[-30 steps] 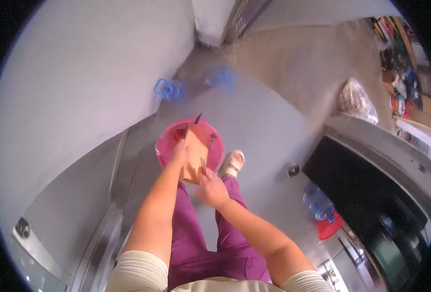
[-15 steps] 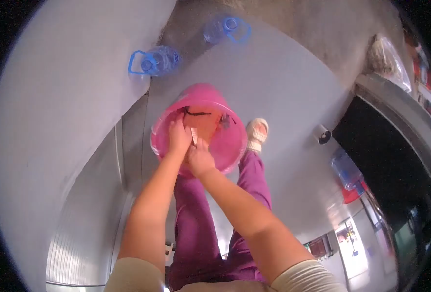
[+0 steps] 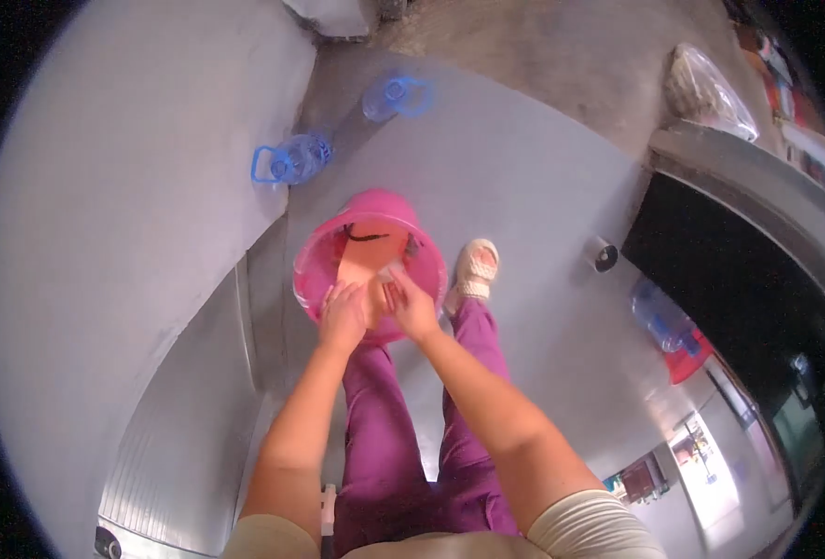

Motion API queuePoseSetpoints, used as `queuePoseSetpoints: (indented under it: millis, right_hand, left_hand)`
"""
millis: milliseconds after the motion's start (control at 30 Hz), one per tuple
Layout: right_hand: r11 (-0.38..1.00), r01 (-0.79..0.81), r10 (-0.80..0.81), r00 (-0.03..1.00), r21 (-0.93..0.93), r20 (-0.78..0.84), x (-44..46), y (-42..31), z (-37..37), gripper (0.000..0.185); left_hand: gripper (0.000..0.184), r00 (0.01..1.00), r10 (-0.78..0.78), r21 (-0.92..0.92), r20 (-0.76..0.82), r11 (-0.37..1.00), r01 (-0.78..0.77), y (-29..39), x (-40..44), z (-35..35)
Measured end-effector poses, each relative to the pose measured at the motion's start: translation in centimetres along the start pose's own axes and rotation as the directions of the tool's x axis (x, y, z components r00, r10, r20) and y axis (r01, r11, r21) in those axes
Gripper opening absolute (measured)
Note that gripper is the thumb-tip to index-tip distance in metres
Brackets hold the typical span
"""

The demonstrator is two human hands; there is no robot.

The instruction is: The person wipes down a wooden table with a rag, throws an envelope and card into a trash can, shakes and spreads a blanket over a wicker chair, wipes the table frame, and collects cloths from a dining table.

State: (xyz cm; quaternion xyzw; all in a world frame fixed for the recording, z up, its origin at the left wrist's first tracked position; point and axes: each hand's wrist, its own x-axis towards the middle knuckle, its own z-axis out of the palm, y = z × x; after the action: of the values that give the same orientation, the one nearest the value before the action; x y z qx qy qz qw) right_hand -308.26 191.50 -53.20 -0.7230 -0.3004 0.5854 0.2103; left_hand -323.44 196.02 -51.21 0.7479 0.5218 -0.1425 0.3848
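A pink bucket (image 3: 422, 307) stands tilted between and ahead of my feet, its mouth facing me. Inside it lies a flat orange thing (image 3: 375, 253) whose kind I cannot make out, with a black strap or cord (image 3: 368, 238) near its top end. My left hand (image 3: 343, 317) rests on the orange thing's lower left part, fingers stretched out over it. To its right, my right hand (image 3: 412, 303) has bent fingers closed around a small whitish piece (image 3: 392, 273), held against the orange surface. The palm side is mostly hidden.
Two clear plastic bottles with blue handles, one nearer (image 3: 299, 160) and one farther (image 3: 385, 98), stand by the left wall. A small dark-mouthed cylinder (image 3: 605, 255) and a large water bottle (image 3: 660, 317) are to the right. A filled plastic bag (image 3: 711, 93) sits at the upper right.
My right hand has moved up and right over the orange thing with the whitish piece. My left hand has moved down. The view has shifted slightly.
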Motion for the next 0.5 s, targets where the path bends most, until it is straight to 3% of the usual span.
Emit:
queuePoseSetpoints:
  millis: [100,200,267,300,367,400,433,467,500]
  right_hand:
    - [0.976,0.095,-0.059,0.981,0.195,-0.184,-1.8,-2.0,-0.8,0.054]
    - [0.985,-0.168,0.16,0.972,-0.029,-0.171,-3.2,-4.6,-2.5,0.047]
    - [0.967,-0.115,0.082,0.986,-0.228,-0.146,-4.2,-5.0,-3.5,0.035]
    - [0.942,-0.084,0.046,0.991,-0.326,-0.124,-4.6,-5.1,-3.9,0.03]
    - [0.906,0.261,-0.355,0.898,-0.334,-0.261,-5.3,-5.1,-5.0,0.022]
    - [0.837,0.416,-0.528,0.785,-0.356,-0.323,-5.7,-5.3,-5.5,0.018]
    - [0.824,0.428,-0.55,0.763,-0.372,-0.34,-6.0,-5.5,-5.9,0.018]
    - [0.811,0.437,-0.57,0.741,-0.39,-0.355,-6.2,-5.8,-6.3,0.019]
    - [0.797,0.445,-0.59,0.717,-0.409,-0.372,-6.4,-5.9,-6.8,0.019]
  left_hand:
    - [0.034,0.999,-0.011,0.012,-0.035,1.0,0.012,1.2,-0.1,-0.8]
    - [0.032,1.0,-0.01,0.043,-0.024,0.999,0.011,1.7,-0.4,-1.2]
    - [0.03,1.0,-0.019,0.076,0.005,0.997,0.018,2.2,-0.6,-1.8]
    - [0.028,0.999,-0.034,-0.032,-0.013,0.999,0.033,3.0,-0.7,-2.5]
    - [0.025,0.996,-0.074,-0.249,-0.044,0.967,0.061,5.4,-1.0,-3.9]
    - [0.025,0.979,-0.201,-0.529,0.03,0.828,0.186,5.8,-1.1,-3.8]
    - [0.025,0.946,-0.294,-0.748,0.137,0.596,0.293,6.1,-1.2,-3.5]
    - [0.026,0.901,-0.345,-0.88,0.265,0.295,0.372,6.5,-1.2,-3.3]
    - [0.026,0.882,-0.309,-0.911,0.356,0.094,0.401,8.0,-1.3,-4.6]
